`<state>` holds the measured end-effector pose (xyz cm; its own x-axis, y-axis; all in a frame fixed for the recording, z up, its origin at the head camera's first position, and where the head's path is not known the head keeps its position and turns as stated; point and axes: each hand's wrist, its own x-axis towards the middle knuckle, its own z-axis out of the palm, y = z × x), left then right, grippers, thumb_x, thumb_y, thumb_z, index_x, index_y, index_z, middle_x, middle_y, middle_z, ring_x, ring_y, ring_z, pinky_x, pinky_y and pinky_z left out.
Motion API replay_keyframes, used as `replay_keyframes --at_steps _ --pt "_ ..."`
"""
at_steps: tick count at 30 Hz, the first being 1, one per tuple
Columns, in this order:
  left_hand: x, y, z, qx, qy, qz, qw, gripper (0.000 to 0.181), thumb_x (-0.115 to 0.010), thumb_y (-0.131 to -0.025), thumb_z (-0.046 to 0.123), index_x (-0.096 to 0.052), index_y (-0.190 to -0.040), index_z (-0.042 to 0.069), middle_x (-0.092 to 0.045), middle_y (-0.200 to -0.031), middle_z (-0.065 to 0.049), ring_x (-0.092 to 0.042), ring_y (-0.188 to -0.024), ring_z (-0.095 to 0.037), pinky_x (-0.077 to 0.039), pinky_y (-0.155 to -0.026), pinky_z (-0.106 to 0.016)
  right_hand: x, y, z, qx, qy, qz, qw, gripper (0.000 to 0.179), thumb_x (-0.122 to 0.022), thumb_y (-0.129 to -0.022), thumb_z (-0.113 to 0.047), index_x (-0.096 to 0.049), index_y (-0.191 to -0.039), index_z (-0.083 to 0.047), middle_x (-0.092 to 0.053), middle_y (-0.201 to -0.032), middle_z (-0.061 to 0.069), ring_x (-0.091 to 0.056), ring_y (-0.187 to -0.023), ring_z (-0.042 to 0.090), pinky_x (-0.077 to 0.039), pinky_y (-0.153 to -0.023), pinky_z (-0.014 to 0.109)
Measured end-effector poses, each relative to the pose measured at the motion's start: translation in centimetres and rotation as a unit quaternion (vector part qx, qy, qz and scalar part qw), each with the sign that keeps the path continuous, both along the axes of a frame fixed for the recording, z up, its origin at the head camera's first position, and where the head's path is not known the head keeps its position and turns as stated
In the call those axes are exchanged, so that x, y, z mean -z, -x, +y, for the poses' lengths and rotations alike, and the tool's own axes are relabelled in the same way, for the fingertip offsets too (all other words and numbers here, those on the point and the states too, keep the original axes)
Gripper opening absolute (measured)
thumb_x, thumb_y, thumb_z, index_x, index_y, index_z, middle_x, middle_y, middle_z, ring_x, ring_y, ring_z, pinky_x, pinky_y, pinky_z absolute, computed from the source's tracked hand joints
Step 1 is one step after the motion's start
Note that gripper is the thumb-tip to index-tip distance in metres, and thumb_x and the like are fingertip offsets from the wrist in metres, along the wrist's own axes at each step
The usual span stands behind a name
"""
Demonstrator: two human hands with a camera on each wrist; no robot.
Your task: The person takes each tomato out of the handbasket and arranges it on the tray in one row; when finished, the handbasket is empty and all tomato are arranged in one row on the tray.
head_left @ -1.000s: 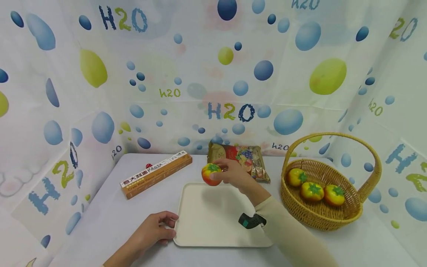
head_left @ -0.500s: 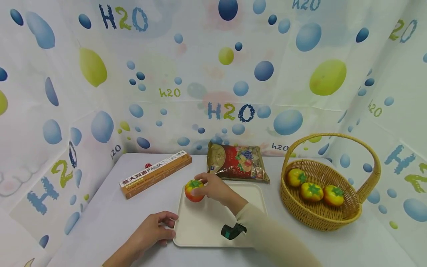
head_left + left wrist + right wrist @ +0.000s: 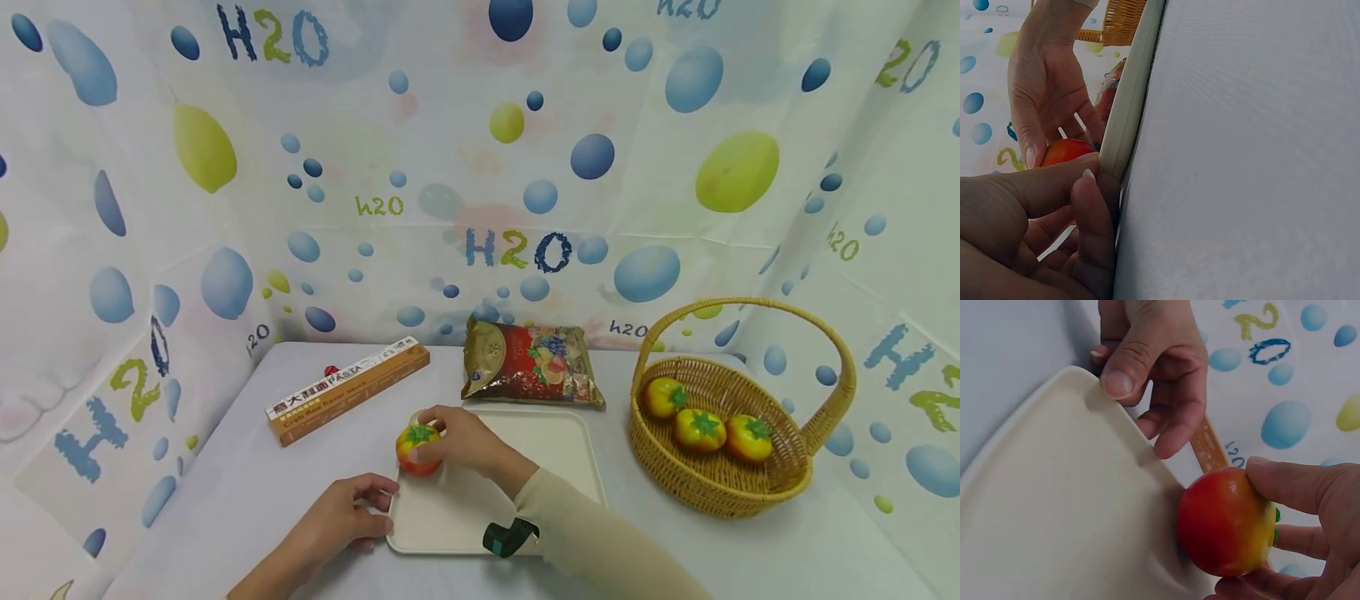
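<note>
My right hand (image 3: 468, 442) holds a red-and-yellow persimmon (image 3: 417, 451) with a green leafy top between thumb and fingers. The fruit is over the far left corner of a cream rectangular tray (image 3: 525, 500). In the right wrist view the persimmon (image 3: 1225, 522) overlaps the tray's rim, thumb on one side of it and fingers on the other. My left hand (image 3: 337, 517) is at the tray's left edge. Seen from the left wrist, the thumb and curled fingers of the left hand (image 3: 1054, 212) grip the tray's rim (image 3: 1125, 119) near the persimmon (image 3: 1067, 152).
At the right stands a wicker basket (image 3: 697, 492) with a tall handle, holding 3 more persimmons (image 3: 700, 431). Behind the tray lies a shiny red-and-gold packet (image 3: 532, 362). A long pasta box (image 3: 348, 390) lies at the back left, a small red object (image 3: 332, 371) behind it.
My right hand has carried the persimmon left and lower, from above the tray's far edge to its far left corner. The left hand has stayed at the tray's edge.
</note>
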<state>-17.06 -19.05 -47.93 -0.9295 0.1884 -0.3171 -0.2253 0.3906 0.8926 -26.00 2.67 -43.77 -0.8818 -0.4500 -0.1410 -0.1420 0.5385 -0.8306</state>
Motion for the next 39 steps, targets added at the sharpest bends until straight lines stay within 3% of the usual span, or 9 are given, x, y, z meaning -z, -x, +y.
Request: replay_keyframes --at_steps 7,22,39 --pt "-0.01 -0.23 0.04 0.003 0.005 0.004 1.0000 0.049 -0.083 -0.079 0.005 -0.065 -0.125 0.003 -0.063 -0.101 -0.006 -0.061 -0.077 -0.019 -0.057 -0.063 -0.035 0.55 -0.48 0.19 -0.007 0.015 0.001 0.9999 0.046 -0.086 -0.080 -0.031 -0.067 -0.119 -0.017 -0.065 -0.109 0.003 -0.059 -0.096 0.017 -0.052 -0.083 0.036" --pt "-0.47 -0.05 -0.20 0.007 0.001 0.009 0.9999 0.048 -0.083 -0.078 0.006 -0.066 -0.123 0.004 -0.063 -0.101 -0.007 -0.061 -0.076 -0.019 -0.056 -0.063 -0.034 0.47 -0.41 0.45 -0.002 -0.004 -0.006 1.0000 0.068 -0.085 -0.081 -0.039 -0.059 -0.139 -0.014 -0.063 -0.124 0.009 -0.060 -0.107 0.023 -0.053 -0.089 0.045" --pt "-0.58 -0.26 0.05 0.000 0.007 0.005 1.0000 0.049 -0.083 -0.079 0.006 -0.066 -0.124 0.004 -0.063 -0.101 -0.006 -0.060 -0.077 -0.019 -0.055 -0.062 -0.034 0.35 -0.81 0.71 -0.018 -0.004 -0.011 0.9998 0.064 -0.085 -0.081 -0.035 -0.060 -0.137 -0.014 -0.063 -0.126 0.005 -0.059 -0.107 0.021 -0.052 -0.091 0.043"
